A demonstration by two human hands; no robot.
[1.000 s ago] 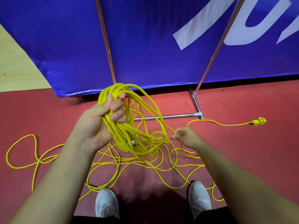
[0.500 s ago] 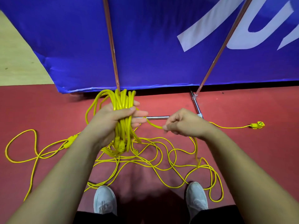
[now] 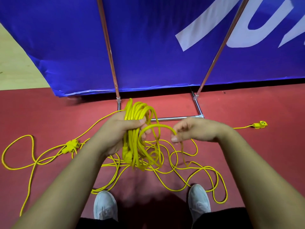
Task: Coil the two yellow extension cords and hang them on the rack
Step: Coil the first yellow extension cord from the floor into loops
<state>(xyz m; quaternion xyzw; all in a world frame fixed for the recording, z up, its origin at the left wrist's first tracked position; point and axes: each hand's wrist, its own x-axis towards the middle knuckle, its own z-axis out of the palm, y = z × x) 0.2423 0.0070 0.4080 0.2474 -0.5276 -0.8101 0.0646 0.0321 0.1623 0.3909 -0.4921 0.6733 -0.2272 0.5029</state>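
Note:
My left hand (image 3: 115,131) grips a thick bundle of yellow cord loops, the coil (image 3: 133,129), held upright in front of me with a plug hanging at its lower end. My right hand (image 3: 193,131) pinches a fresh loop of the same yellow cord (image 3: 156,127) just right of the coil. The remaining cord (image 3: 181,164) lies in loose tangles on the red floor below my hands. A joined yellow plug and socket (image 3: 71,146) rests on the floor at the left. Another yellow socket end (image 3: 260,124) lies far right.
A rack of metal tubes (image 3: 175,119) stands on the floor just beyond my hands, its two uprights (image 3: 109,52) rising in front of a blue banner (image 3: 148,47). My grey shoes (image 3: 105,205) stand amid cord loops on the red floor (image 3: 247,162).
My right hand has brought a new loop of cord up beside the coil and loosened its fingers. The coil in my left hand has turned slightly; the floor cord has shifted.

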